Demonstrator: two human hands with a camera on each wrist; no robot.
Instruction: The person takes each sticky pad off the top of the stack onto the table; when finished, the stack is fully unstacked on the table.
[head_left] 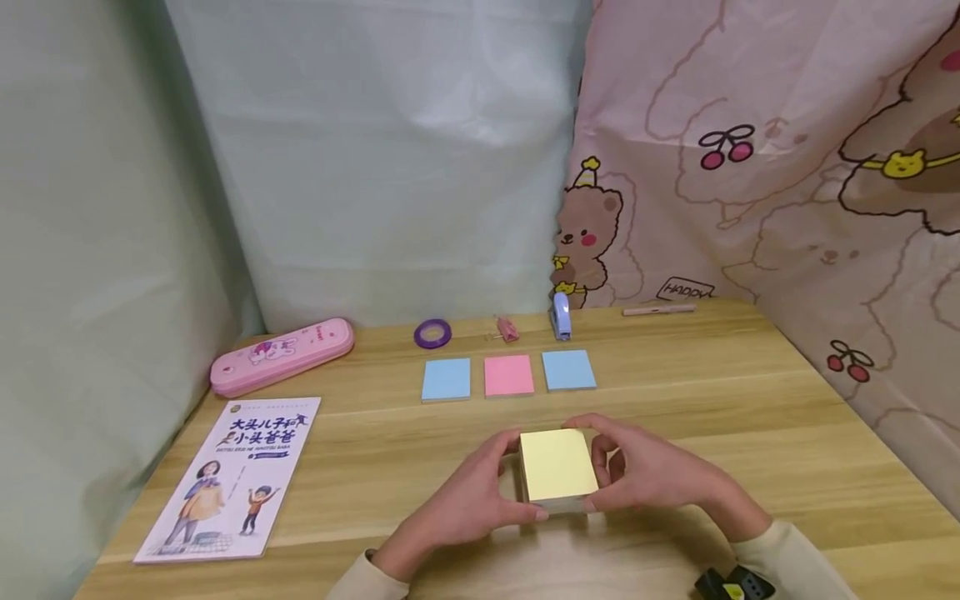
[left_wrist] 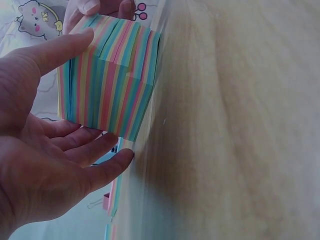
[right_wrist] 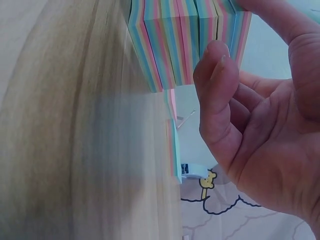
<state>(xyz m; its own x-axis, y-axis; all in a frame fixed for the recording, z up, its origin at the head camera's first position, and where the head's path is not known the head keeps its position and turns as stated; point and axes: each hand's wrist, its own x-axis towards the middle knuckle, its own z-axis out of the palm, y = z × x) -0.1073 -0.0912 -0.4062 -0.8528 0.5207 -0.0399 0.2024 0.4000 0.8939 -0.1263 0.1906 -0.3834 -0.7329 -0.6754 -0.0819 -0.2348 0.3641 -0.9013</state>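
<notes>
A cube-shaped block of sticky notes [head_left: 558, 462] with a yellow top sheet stands on the wooden table [head_left: 750, 417] near the front edge. Its sides show pink, blue, green and yellow stripes [left_wrist: 110, 75] [right_wrist: 185, 40]. My left hand [head_left: 517, 479] holds its left side, thumb on the far edge and fingers at the near corner. From the other side my right hand [head_left: 596, 477] grips it, the thumb at the back and the fingers against the right face. In the left wrist view my left fingers [left_wrist: 100, 170] lie fairly straight beside the block.
Beyond the block lie a blue pad [head_left: 446, 379], a pink pad [head_left: 508, 375] and another blue pad [head_left: 568, 370]. Behind them are a purple tape roll [head_left: 432, 333], pink clip [head_left: 507, 329], blue stapler [head_left: 560, 317] and pen [head_left: 658, 310]. A pink pencil case [head_left: 282, 354] and a book [head_left: 232, 475] sit left. Curtains enclose the table.
</notes>
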